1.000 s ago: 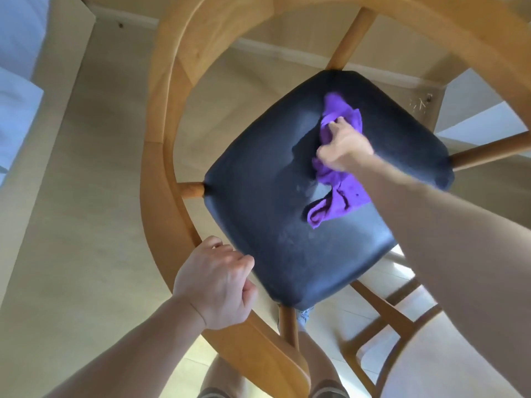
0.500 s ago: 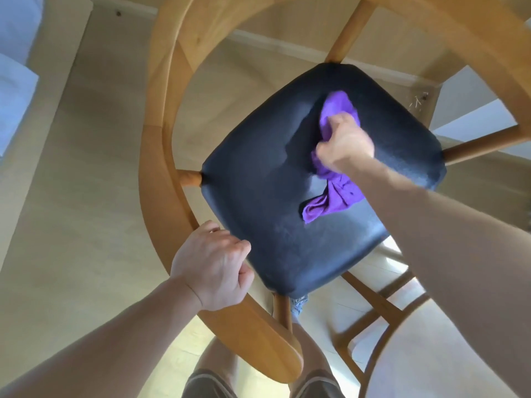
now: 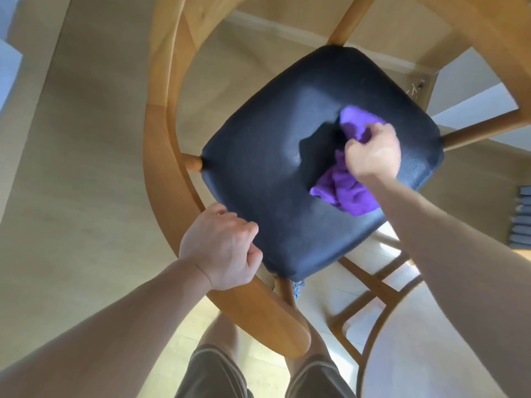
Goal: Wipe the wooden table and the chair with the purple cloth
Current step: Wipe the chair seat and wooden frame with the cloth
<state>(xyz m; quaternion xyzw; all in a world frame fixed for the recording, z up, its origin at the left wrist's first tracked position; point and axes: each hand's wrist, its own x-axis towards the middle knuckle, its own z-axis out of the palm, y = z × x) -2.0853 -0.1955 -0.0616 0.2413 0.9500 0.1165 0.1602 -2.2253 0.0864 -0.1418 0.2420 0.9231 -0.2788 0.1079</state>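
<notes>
Purple cloth (image 3: pixel 347 191) is bunched and creased, lying on the right half of the black padded seat (image 3: pixel 267 168) of the chair (image 3: pixel 161 139). Right hand (image 3: pixel 373 153) has its fingers curled round the cloth, pressing it to the seat; folds stick out above and below the hand. Left hand (image 3: pixel 221 251) grips the curved wooden rail at the seat's near-left corner. Seat's left and far parts are bare, w/ rounded edges. Pale floor (image 3: pixel 71 168) lies open to the left; second chair frame (image 3: pixel 373 297) sits close, lower right.
</notes>
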